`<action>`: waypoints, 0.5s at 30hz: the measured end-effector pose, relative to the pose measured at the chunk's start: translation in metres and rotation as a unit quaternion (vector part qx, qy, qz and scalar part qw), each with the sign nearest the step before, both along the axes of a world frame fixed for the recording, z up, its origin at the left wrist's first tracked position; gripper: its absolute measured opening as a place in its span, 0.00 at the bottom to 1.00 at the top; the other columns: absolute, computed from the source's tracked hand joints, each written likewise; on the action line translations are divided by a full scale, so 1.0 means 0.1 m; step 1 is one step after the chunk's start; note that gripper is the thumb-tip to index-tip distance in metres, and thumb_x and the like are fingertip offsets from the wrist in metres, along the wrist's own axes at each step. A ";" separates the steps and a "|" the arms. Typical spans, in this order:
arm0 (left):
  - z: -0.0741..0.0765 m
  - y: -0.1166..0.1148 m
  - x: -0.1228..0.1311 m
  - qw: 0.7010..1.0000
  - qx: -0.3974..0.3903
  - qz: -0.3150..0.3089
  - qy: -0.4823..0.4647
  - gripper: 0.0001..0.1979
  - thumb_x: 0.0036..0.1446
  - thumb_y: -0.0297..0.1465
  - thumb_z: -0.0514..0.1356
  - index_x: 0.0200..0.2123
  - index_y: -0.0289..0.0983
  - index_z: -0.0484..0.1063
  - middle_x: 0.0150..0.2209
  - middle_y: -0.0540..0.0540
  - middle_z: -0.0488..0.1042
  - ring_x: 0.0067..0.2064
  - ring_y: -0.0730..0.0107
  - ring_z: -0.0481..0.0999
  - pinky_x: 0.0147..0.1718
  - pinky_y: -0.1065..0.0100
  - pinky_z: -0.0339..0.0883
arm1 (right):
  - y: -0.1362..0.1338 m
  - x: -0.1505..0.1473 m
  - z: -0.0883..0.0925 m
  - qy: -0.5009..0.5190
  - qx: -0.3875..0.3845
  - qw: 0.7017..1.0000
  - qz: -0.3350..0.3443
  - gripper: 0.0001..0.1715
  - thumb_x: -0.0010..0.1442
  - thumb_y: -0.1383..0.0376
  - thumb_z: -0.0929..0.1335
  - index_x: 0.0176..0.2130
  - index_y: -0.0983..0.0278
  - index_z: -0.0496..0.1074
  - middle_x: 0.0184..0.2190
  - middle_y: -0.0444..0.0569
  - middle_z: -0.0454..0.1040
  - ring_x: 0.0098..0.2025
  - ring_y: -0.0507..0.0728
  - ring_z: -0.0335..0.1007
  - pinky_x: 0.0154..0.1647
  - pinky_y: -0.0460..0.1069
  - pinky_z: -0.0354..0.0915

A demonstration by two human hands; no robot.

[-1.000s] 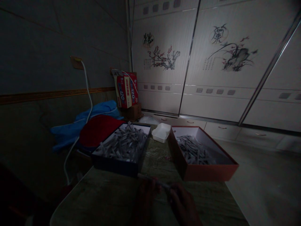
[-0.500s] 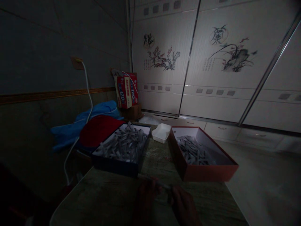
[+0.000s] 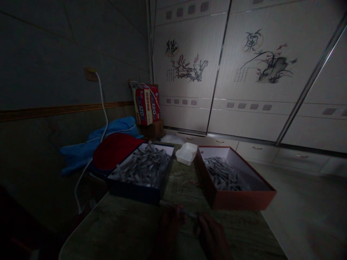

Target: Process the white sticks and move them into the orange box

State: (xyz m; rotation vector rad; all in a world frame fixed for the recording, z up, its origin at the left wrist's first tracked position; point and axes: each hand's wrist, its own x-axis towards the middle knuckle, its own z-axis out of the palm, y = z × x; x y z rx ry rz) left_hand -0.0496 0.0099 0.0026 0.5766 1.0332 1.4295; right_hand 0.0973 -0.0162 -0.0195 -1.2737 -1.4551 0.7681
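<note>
Near the front of the table, my left hand (image 3: 170,221) has its fingers closed around a slim, pale pen-like stick (image 3: 191,215). One end of the stick pokes out to the left, towards the dark blue box (image 3: 132,192). My right hand (image 3: 210,230) pinches the other end. Poor light hides the fingertips and the stick's details. In the blue box lies a heap of similar slim pale pieces (image 3: 146,166), some with dark ends. The orange-red box (image 3: 242,199) on the right holds a smaller pile of slim pieces (image 3: 222,174).
Between the boxes, at the back of the table (image 3: 130,224), stands a white plastic tray (image 3: 186,154). Red cloth (image 3: 115,150) and blue fabric (image 3: 119,125) lie at left beside a white cable (image 3: 101,94). Printed cartons (image 3: 148,104) stand by the cabinet doors (image 3: 187,115).
Both hands keep their hold on the stick, with hardly any movement. The whole view has shifted very slightly.
</note>
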 end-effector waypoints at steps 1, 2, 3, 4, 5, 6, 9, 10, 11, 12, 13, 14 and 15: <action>-0.01 0.00 -0.01 1.000 0.000 0.004 -0.001 0.19 0.32 0.43 0.71 0.23 0.35 0.75 0.27 0.44 0.78 0.30 0.61 0.77 0.31 0.63 0.71 | 0.00 -0.01 0.01 0.006 -0.007 1.000 0.003 0.23 0.59 0.48 0.61 0.29 0.61 0.72 0.20 0.44 0.70 0.22 0.54 0.66 0.25 0.46 0.63; -0.02 0.00 -0.01 1.000 0.000 0.006 -0.001 0.18 0.32 0.43 0.70 0.24 0.35 0.75 0.28 0.43 0.78 0.31 0.60 0.77 0.33 0.62 0.71 | -0.01 -0.01 0.02 0.014 -0.016 1.000 0.002 0.22 0.59 0.48 0.61 0.31 0.61 0.71 0.20 0.44 0.70 0.21 0.53 0.66 0.24 0.45 0.63; -0.03 0.00 -0.02 1.000 0.000 0.008 0.000 0.18 0.33 0.42 0.70 0.24 0.35 0.75 0.28 0.43 0.78 0.32 0.59 0.77 0.34 0.62 0.71 | -0.01 -0.02 0.03 0.024 -0.023 0.999 -0.006 0.22 0.59 0.48 0.61 0.32 0.62 0.71 0.20 0.44 0.70 0.21 0.53 0.66 0.23 0.45 0.62; -0.04 0.00 -0.03 1.000 0.000 0.009 0.000 0.17 0.34 0.42 0.70 0.24 0.36 0.75 0.29 0.43 0.78 0.33 0.58 0.78 0.34 0.62 0.71 | -0.02 -0.02 0.05 0.037 -0.029 0.999 -0.021 0.22 0.59 0.48 0.61 0.33 0.62 0.71 0.20 0.44 0.70 0.21 0.53 0.65 0.22 0.45 0.62; -0.05 0.00 -0.03 1.000 -0.002 0.010 0.000 0.16 0.34 0.41 0.70 0.25 0.36 0.75 0.29 0.43 0.78 0.34 0.57 0.78 0.35 0.61 0.72 | -0.02 -0.02 0.06 0.053 -0.035 0.997 -0.039 0.22 0.59 0.48 0.61 0.33 0.62 0.70 0.21 0.44 0.70 0.21 0.53 0.66 0.22 0.45 0.62; -0.07 0.00 -0.04 1.000 -0.007 0.014 -0.002 0.15 0.35 0.41 0.70 0.25 0.37 0.75 0.30 0.43 0.78 0.35 0.57 0.78 0.36 0.61 0.72 | -0.03 -0.01 0.08 0.073 -0.040 0.995 -0.057 0.22 0.57 0.47 0.62 0.34 0.62 0.70 0.22 0.44 0.71 0.22 0.53 0.66 0.22 0.45 0.62; -0.13 0.00 -0.07 1.000 -0.016 0.015 -0.023 0.13 0.37 0.39 0.69 0.27 0.39 0.75 0.33 0.42 0.79 0.38 0.55 0.78 0.39 0.59 0.72 | -0.02 0.03 0.09 0.131 -0.073 0.986 -0.076 0.22 0.55 0.46 0.64 0.34 0.62 0.70 0.22 0.45 0.72 0.21 0.53 0.66 0.21 0.45 0.62; -0.15 0.00 -0.08 0.999 -0.015 0.012 -0.032 0.13 0.36 0.38 0.69 0.28 0.39 0.75 0.35 0.42 0.79 0.39 0.55 0.78 0.40 0.59 0.72 | -0.01 0.04 0.08 0.147 -0.081 0.983 -0.074 0.22 0.54 0.46 0.65 0.33 0.62 0.70 0.22 0.45 0.72 0.21 0.53 0.65 0.20 0.45 0.62; -0.17 0.00 -0.08 0.999 -0.014 0.010 -0.039 0.13 0.36 0.38 0.69 0.28 0.40 0.75 0.36 0.42 0.79 0.40 0.55 0.78 0.40 0.59 0.72 | 0.00 0.05 0.07 0.165 -0.085 0.980 -0.073 0.21 0.54 0.47 0.65 0.33 0.62 0.69 0.23 0.45 0.72 0.21 0.52 0.65 0.20 0.44 0.61; -0.18 0.00 -0.09 0.999 -0.011 0.009 -0.042 0.14 0.36 0.38 0.69 0.28 0.40 0.75 0.37 0.42 0.79 0.40 0.54 0.78 0.40 0.59 0.72 | 0.01 0.05 0.06 0.185 -0.085 0.976 -0.071 0.20 0.54 0.48 0.66 0.32 0.62 0.69 0.22 0.44 0.72 0.20 0.52 0.64 0.19 0.44 0.60; -0.18 0.00 -0.09 0.999 -0.010 0.008 -0.042 0.14 0.36 0.38 0.69 0.28 0.40 0.75 0.37 0.42 0.79 0.40 0.54 0.78 0.40 0.59 0.72 | 0.02 0.05 0.04 0.209 -0.085 0.972 -0.066 0.19 0.53 0.49 0.67 0.32 0.62 0.69 0.22 0.43 0.72 0.20 0.51 0.63 0.18 0.43 0.59; -0.17 0.00 -0.09 0.999 -0.010 0.010 -0.038 0.14 0.36 0.39 0.69 0.28 0.40 0.76 0.37 0.42 0.79 0.40 0.54 0.78 0.40 0.59 0.72 | 0.03 0.05 0.02 0.235 -0.083 0.967 -0.056 0.18 0.53 0.50 0.68 0.33 0.62 0.68 0.22 0.42 0.71 0.19 0.50 0.62 0.18 0.43 0.58; -0.15 0.00 -0.08 0.999 -0.011 0.012 -0.030 0.14 0.37 0.39 0.69 0.29 0.39 0.75 0.36 0.42 0.78 0.39 0.54 0.78 0.39 0.59 0.72 | 0.03 0.05 0.00 0.260 -0.082 0.961 -0.039 0.17 0.53 0.51 0.68 0.33 0.62 0.68 0.21 0.41 0.70 0.19 0.49 0.61 0.18 0.42 0.57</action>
